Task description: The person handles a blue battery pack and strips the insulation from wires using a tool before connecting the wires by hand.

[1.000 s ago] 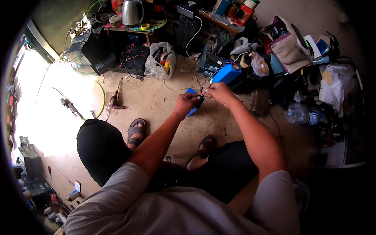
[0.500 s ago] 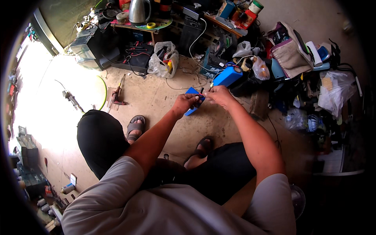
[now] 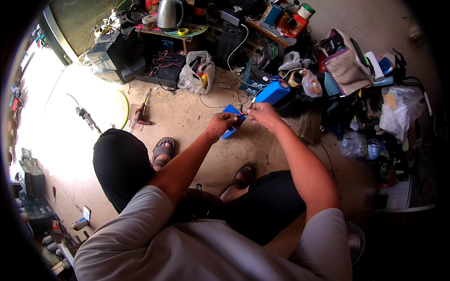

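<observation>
Pale tan floor (image 3: 197,140) spreads across the middle of the frame, stained and scattered with scraps, and strong daylight bleaches it at the left. Along the top, a low worktop (image 3: 161,34) carries a steel kettle (image 3: 167,16) and a yellow ring (image 3: 183,32); a white plastic bag (image 3: 188,80) sits below it. Clutter crowds the upper right, including a beige cloth bag (image 3: 348,72).

Just above centre, the left hand (image 3: 221,125) and right hand (image 3: 263,114) meet, the fingers of both pinched around thin wires (image 3: 242,113) (red and dark; which strand each holds is too small to tell). A small blue block (image 3: 228,134) lies at the left hand, partly covered by it; whether it touches the floor is unclear. Beyond the right hand is a larger blue block (image 3: 273,92).

Black lens edges cut off the corners, deep shadow swallows the lower right, and a sleeve (image 3: 323,239) partly hides a round, clear object (image 3: 357,242).
</observation>
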Demonstrator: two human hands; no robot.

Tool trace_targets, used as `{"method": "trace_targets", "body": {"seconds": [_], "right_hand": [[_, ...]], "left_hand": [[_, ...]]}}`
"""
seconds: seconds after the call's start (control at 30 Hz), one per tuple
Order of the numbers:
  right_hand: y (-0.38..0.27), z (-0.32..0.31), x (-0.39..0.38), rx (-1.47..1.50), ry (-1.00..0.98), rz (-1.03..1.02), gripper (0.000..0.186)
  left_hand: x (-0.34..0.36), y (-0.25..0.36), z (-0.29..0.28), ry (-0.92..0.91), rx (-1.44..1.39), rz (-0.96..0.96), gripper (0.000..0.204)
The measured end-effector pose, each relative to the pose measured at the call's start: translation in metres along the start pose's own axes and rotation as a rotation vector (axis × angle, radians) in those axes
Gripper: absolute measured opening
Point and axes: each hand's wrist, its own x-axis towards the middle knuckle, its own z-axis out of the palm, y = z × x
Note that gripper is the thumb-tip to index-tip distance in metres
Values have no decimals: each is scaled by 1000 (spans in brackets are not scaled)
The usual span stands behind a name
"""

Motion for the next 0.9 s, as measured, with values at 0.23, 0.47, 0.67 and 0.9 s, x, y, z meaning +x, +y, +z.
{"method": "trace_targets", "body": {"seconds": [0.23,0.47,0.67,0.9], "right_hand": [[14,2,8,-172,-7,-126,21],[18,8,9,-184,63,-190,20],[17,13,10,-238,81,-147,19],[22,10,16,-344,149,-171,22]], "left_hand": [[0,-2,4,59,-10,15,18],[5,-5,3,168,11,37,20],[5,-4,4,181,-9,5,19],[4,-2,6,163,7,15,16]]}}
